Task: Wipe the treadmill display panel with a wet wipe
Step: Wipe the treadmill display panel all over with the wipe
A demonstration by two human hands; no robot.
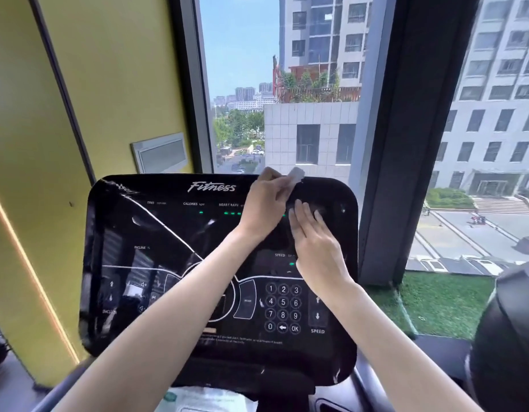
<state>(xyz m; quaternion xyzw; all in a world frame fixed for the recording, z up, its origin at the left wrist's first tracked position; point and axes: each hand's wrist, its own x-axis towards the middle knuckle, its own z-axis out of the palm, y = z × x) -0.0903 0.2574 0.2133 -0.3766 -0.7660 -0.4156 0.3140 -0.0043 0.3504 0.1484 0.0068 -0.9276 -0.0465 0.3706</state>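
My left hand (264,203) pinched the crumpled white wet wipe (296,175), my right hand (316,242) lay flat on the glossy black treadmill display panel (168,233); so slight a pinch risked dropping it.

Bright daylight from the window (287,84), glossy panel (174,248) reflections, wide-angle edge bending, slight blur

1. At six o'clock, the frame edge cuts off a white, green-labelled plastic packet (198,396).
2. White small print (242,340) low on the glossy black display panel (174,233) is unreadably blurred.
3. The left hand (264,206) hides most of the white wet wipe (296,176).
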